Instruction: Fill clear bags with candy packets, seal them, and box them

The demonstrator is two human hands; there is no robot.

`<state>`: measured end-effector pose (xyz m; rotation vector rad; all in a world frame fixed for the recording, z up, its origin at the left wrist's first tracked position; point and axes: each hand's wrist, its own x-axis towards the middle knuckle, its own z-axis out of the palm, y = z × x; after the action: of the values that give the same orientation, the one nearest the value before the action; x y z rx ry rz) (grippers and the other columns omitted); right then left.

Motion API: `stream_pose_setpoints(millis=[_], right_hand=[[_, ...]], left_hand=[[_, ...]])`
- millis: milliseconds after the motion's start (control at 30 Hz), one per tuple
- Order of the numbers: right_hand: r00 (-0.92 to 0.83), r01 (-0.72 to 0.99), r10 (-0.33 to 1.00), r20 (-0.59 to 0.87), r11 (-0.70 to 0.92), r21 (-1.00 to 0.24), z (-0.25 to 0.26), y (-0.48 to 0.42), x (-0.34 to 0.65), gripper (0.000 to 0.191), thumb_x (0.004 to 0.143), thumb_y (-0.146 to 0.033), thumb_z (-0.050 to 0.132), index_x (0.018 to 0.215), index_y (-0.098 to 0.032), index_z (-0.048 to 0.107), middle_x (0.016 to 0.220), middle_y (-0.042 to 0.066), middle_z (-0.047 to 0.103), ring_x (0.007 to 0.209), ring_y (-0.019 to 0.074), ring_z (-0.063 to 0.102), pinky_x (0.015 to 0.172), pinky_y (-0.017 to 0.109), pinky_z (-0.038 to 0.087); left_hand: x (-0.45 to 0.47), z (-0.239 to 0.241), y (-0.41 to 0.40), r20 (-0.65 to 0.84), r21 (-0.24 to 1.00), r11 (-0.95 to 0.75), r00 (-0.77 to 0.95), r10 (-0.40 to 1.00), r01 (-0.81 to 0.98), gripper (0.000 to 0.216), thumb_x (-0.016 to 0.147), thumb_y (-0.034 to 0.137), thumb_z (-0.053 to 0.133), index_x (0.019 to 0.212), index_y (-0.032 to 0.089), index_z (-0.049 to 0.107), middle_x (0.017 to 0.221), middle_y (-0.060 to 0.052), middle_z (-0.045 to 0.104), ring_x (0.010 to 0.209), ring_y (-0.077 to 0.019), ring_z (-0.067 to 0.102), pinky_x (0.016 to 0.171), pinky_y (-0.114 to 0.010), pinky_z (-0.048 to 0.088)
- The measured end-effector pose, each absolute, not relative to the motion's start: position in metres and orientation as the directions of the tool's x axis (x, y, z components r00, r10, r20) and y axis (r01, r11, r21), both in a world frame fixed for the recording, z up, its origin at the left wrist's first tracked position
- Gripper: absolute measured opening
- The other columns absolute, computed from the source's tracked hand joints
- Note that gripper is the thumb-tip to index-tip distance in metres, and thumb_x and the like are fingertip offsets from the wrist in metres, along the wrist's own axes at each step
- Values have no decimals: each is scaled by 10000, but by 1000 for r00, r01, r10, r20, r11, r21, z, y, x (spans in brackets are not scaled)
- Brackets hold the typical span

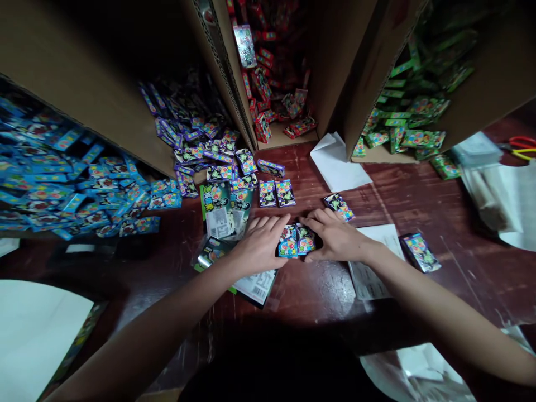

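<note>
Two small printed boxes stand side by side between my hands on the table. The left one is a blue box (287, 241), the right one a purple box (306, 240). My left hand (262, 245) grips the outer side of the blue box, thumb low and fingers at the top. From the other side, my right hand (330, 234) has its thumb and fingers round the purple box. Just above lie a pair of purple boxes (276, 193), and another purple box (339, 206) lies beyond my right fingers. Printed plastic packets (257, 286) lie partly under my left hand.
Cardboard cartons at the back spill blue boxes (100, 190), purple boxes (218, 159), red boxes (263, 125) and green boxes (419, 137). White paper (339, 167) lies before them. Right are a printed sheet (372, 273), a lone box (420, 252) and scissors (523, 148).
</note>
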<state>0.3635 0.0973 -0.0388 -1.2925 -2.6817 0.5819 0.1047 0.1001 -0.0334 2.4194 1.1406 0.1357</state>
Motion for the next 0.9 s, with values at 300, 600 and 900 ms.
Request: stream_pose_setpoints(millis=[300,600,900], right_hand=[[-619,629,783,53,535,-564,-32,91,366,874,799,-409,766,1552,-200,375,1196,125,486,1142,300,507,1027,469,457],[-582,629,802,137,551,-548,-34,78,361,498,818,-436,726,1179,-200,477,1230,139,615,1206,308,577,1200,632,202],[-674,637,736,67,625,-452,-50,83,361,1041,769,-720,719,1543,-164,300,1661,217,225,1550,366,186,1227,652,173]], left_hand=[[103,-32,97,-115,461,-561,673,730,687,781,769,418,722,1459,177,448,1369,-147,527,1248,-354,497,1057,-501,389],[100,-22,96,-143,408,-549,645,751,730,903,700,474,804,1461,172,426,1414,-170,508,1283,-386,476,1091,-534,370],[7,17,73,-247,332,-718,791,561,612,940,687,344,852,1512,338,401,1556,-87,469,1462,-366,380,1224,-570,208]])
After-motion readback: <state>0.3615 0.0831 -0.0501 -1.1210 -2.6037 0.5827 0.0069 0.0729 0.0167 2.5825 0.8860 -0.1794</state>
